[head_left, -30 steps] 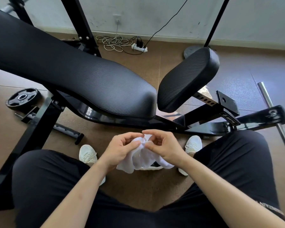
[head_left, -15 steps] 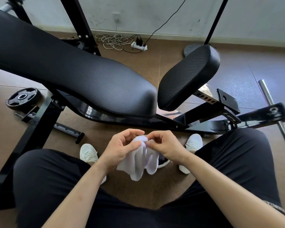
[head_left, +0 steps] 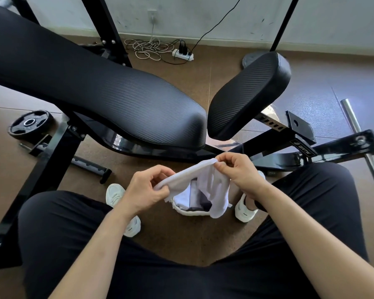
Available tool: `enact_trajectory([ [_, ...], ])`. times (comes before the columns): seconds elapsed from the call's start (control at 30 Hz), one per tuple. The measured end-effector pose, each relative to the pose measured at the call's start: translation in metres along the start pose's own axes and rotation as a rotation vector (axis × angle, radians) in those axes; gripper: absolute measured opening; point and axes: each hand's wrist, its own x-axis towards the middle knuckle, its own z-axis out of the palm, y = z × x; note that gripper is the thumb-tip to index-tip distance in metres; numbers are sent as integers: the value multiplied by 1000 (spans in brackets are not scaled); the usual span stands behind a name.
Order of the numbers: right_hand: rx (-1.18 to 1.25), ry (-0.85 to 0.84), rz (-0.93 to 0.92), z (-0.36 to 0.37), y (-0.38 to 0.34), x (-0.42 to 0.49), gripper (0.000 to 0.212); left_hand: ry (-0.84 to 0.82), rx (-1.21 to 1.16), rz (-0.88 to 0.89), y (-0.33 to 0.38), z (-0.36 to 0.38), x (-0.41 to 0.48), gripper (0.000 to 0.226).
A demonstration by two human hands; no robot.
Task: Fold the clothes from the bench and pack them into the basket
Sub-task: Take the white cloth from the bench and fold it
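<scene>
Since the earlier frame both hands have drawn apart, and the bunched white cloth (head_left: 205, 182) is now stretched into a band between them. The left hand (head_left: 148, 189) pinches one end between thumb and fingertips, its other fingers curled loosely. The right hand (head_left: 239, 172) pinches the far, higher end the same way, so the cloth runs up from left to right and its loose part hangs down below the right hand. Holding it by two ends probably serves to straighten it before a fold; what kind of garment it is I cannot tell.

Directly under the cloth, on the floor between the person's white shoes, sits the basket (head_left: 191, 212), a small pale one with light and grey folded pieces already inside. Working right above it keeps the drop short. Black-clad knees frame the near edge on both sides.

Farther off, the bench (head_left: 108, 91) crosses the view, its long pad on the left and short pad on the right, with no clothes showing on either. From that I judge the task is near its end. A weight plate (head_left: 30, 124) lies on the floor at far left.
</scene>
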Motion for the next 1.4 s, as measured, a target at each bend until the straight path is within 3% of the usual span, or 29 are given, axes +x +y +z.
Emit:
enact_trajectory([
  [0.2,44,100,99,-4,8,6,15,63,-277,-9,9,0,1,32],
  [0.37,44,114,126,-4,8,7,16,29,-358,-62,14,1,-1,24],
  [0.47,30,113,126,-3,8,6,17,97,-414,-84,14,2,0,29],
  [0.73,-49,138,127,-2,9,4,11,283,-432,-216,3,9,7,5],
  [0.83,-55,189,124,-2,10,4,10,338,-558,-295,0,10,12,7],
  [0.93,90,176,132,0,10,3,12,313,-714,-393,4,14,15,16],
  [1.13,371,134,181,20,3,-3,13,226,-692,-463,21,34,13,12],
  [1.4,271,84,116,51,-3,-12,6,169,-663,-345,27,58,8,13],
])
